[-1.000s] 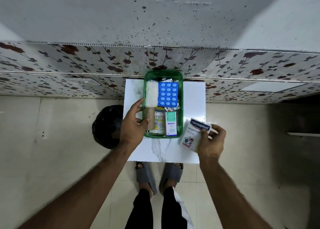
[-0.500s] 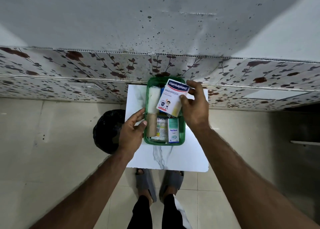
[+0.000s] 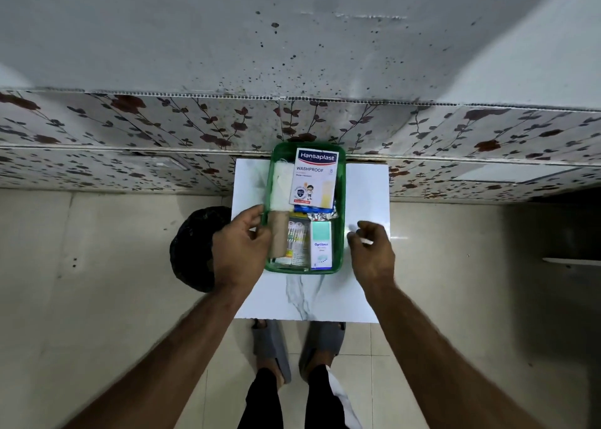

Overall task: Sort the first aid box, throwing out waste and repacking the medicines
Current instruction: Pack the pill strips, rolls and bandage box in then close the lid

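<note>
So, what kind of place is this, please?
Probably a room in a home, perhaps a kitchen or utility corner: beige floor tiles, a flower-patterned wall panel, and a small white marble-look table standing against it. I cannot tell more exactly.

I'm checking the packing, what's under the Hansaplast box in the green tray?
Crinkled foil strips poke out below the Hansaplast box, and a white gauze roll lies beside it in the green tray. Whatever lies directly beneath is covered.
</note>
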